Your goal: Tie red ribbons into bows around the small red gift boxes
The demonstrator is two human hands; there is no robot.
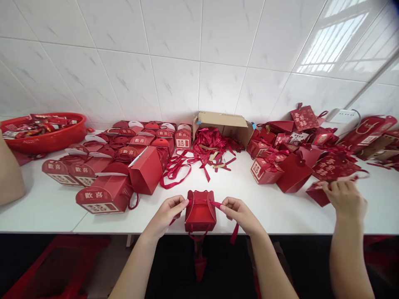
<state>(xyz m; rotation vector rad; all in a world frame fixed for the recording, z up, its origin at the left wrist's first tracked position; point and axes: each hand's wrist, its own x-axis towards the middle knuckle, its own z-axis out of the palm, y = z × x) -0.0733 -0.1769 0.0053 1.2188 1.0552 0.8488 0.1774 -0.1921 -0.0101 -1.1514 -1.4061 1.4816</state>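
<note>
A small red gift box stands at the table's front edge between my hands. A red ribbon runs across the box's top, and its loose tails hang down on either side. My left hand pinches the ribbon at the box's left side. On the other side my right hand grips the same ribbon between thumb and fingers, a little off the box. A red cord handle droops over the box's front, past the table edge.
Rows of red boxes fill the left, near a red basin of packets. A cardboard box spills red ribbons at the back. More tied boxes lie right. Another person's hand holds a red box at far right.
</note>
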